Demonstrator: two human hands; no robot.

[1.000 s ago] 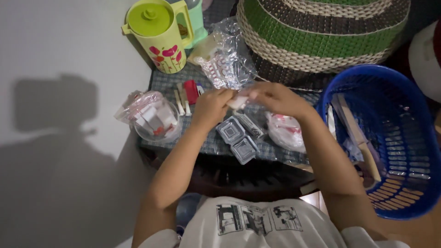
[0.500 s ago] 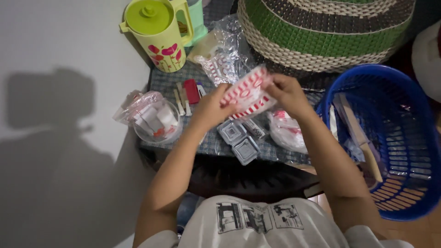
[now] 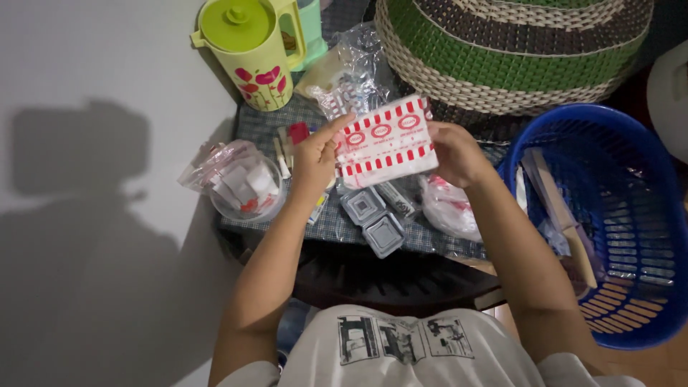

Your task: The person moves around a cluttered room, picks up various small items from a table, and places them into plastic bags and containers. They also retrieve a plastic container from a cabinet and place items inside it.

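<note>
Woven green-and-brown straw basket fills the top of our view, with the blue plastic laundry basket at right. Between them we hold a flat red-and-white checked paper packet above the small cluttered table, its long axis running hand to hand. Our left hand pinches its left edge, our right hand its right edge, equally near.

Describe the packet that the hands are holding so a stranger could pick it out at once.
Start from the big green and brown woven basket at the top of the view; just below it both hands hold up a flat white packet. The left hand pinches its left edge, the right hand its right edge. Unlike the clear plastic bags around it, it is opaque, with rows of red squares and red ovals.
</note>
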